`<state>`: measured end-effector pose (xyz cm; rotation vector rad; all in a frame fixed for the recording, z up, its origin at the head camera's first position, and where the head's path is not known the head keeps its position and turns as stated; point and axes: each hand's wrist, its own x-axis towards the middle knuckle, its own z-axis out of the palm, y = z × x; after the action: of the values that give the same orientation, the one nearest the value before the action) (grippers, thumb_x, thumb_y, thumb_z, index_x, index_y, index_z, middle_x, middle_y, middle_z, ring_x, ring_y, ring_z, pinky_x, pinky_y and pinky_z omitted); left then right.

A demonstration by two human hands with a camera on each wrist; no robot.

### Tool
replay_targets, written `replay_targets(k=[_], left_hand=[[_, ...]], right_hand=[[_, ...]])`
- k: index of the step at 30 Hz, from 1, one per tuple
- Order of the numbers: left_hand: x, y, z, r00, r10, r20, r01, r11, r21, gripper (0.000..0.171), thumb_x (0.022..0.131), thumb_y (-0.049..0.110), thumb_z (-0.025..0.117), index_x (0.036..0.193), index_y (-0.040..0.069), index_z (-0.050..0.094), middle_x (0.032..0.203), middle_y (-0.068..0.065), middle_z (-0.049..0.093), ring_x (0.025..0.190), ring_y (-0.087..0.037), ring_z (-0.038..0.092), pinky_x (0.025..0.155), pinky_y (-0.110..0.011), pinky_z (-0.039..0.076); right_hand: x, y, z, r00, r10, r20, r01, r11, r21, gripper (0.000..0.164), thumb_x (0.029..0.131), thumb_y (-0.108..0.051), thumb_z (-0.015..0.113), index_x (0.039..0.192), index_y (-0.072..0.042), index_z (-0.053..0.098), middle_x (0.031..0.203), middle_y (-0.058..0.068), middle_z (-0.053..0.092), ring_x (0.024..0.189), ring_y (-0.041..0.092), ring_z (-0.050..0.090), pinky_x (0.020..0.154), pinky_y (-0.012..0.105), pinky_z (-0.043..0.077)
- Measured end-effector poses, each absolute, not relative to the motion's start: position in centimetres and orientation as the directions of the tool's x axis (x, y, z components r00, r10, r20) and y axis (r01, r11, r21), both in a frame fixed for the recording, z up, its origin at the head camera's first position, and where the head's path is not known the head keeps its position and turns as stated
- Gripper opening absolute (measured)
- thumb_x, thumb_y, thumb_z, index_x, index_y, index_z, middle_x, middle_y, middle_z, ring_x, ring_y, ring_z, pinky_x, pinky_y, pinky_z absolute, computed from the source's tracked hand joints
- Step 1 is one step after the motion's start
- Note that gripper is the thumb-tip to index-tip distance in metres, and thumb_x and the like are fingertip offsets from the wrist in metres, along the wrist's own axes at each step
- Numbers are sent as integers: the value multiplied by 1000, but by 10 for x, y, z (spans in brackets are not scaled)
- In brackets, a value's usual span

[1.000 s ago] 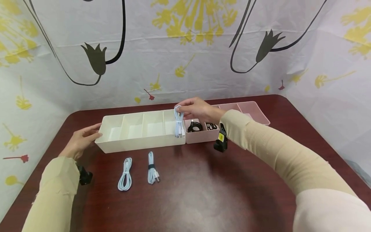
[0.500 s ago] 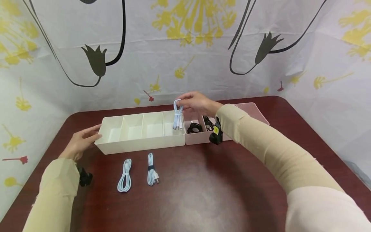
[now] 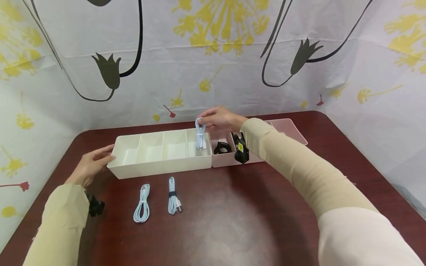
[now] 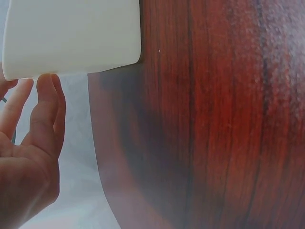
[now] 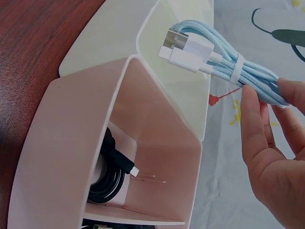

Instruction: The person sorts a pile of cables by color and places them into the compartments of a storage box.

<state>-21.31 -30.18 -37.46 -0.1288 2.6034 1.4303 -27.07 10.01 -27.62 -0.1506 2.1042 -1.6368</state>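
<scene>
My right hand (image 3: 219, 119) pinches a bundled light-blue charging cable (image 3: 200, 135) by its looped end, above the rightmost compartment of the white divided box (image 3: 159, 168). In the right wrist view the cable (image 5: 238, 67) shows a white tie and two white plugs, one a USB plug, pointing away from the fingers. My left hand (image 3: 94, 164) touches the left end of the white box; the left wrist view has its fingertips at the box wall (image 4: 71, 43). Two more light-blue cables lie on the table: a looped one (image 3: 142, 207) and one with a dark strap (image 3: 172, 197).
A pink divided box (image 3: 221, 160) adjoins the white box's right end, partly hidden by my right arm. Coiled black cables (image 3: 222, 147) lie in its compartments. Behind the dark red table (image 3: 206, 221) hangs a patterned white cloth (image 3: 133, 103).
The cable in my right hand first rose from the white box's front wall, then shifted slightly left and down above the rightmost compartment. My left hand stays at the box end.
</scene>
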Motion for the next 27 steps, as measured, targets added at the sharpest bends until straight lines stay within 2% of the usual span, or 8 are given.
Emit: replay_targets(k=[4, 7, 12, 15, 17, 22, 24, 27], left_hand=[[-217, -310, -384, -984, 18, -175, -139, 528, 838, 76, 75, 56, 58, 139, 26, 29, 130, -18, 35, 114, -33, 37, 92, -52, 34], [-215, -306, -380, -984, 3, -177, -149, 528, 836, 74, 77, 55, 57, 139, 27, 30, 130, -17, 36, 113, -32, 37, 92, -51, 35], [-204, -293, -362, -984, 26, -178, -137, 529, 838, 66, 86, 40, 54, 140, 15, 26, 129, -23, 34, 113, -36, 36, 92, -53, 33], [-200, -289, -356, -982, 48, -181, -128, 530, 838, 65, 88, 37, 51, 140, 10, 24, 129, -25, 33, 113, -37, 35, 92, -53, 33], [-201, -287, -355, -982, 6, -190, -156, 545, 824, 63, 87, 39, 52, 140, 15, 27, 128, -21, 36, 111, -33, 38, 91, -49, 37], [-201, -289, -357, -983, -3, -182, -155, 537, 829, 63, 88, 38, 52, 140, 15, 27, 129, -22, 35, 112, -33, 37, 91, -51, 36], [-201, -291, -358, -984, 36, -176, -131, 522, 842, 64, 89, 36, 51, 141, 10, 23, 130, -25, 32, 114, -37, 34, 92, -54, 33], [-206, -296, -365, -983, 27, -182, -141, 523, 841, 65, 87, 39, 53, 141, 15, 26, 129, -23, 34, 112, -34, 37, 91, -53, 34]], right_hand=[[-272, 97, -279, -889, -354, -291, 198, 276, -941, 30, 87, -6, 55, 116, 3, 54, 99, 14, 59, 93, 27, 58, 87, 39, 44], [-273, 97, -280, -892, -348, -289, 190, 291, -938, 29, 87, -6, 55, 114, 3, 55, 96, 13, 60, 89, 25, 59, 84, 37, 46], [-275, 95, -281, -889, -354, -290, 182, 309, -934, 28, 87, -7, 55, 114, 3, 55, 97, 13, 60, 90, 24, 59, 85, 37, 45], [-276, 94, -281, -888, -351, -297, 187, 315, -931, 28, 87, -7, 56, 113, 2, 55, 99, 14, 59, 92, 25, 58, 84, 36, 45], [-277, 94, -281, -887, -352, -298, 185, 322, -929, 28, 87, -7, 56, 113, 2, 55, 100, 14, 59, 93, 25, 58, 83, 35, 46], [-279, 92, -284, -887, -361, -287, 161, 340, -927, 27, 87, -6, 55, 112, 3, 56, 99, 14, 59, 91, 25, 59, 78, 31, 49], [-280, 91, -286, -890, -356, -285, 160, 341, -926, 26, 87, -5, 56, 112, 3, 56, 98, 14, 59, 89, 24, 59, 77, 31, 49], [-281, 90, -289, -891, -349, -290, 161, 355, -921, 27, 86, -5, 57, 111, 3, 57, 97, 14, 58, 86, 23, 59, 78, 31, 49]])
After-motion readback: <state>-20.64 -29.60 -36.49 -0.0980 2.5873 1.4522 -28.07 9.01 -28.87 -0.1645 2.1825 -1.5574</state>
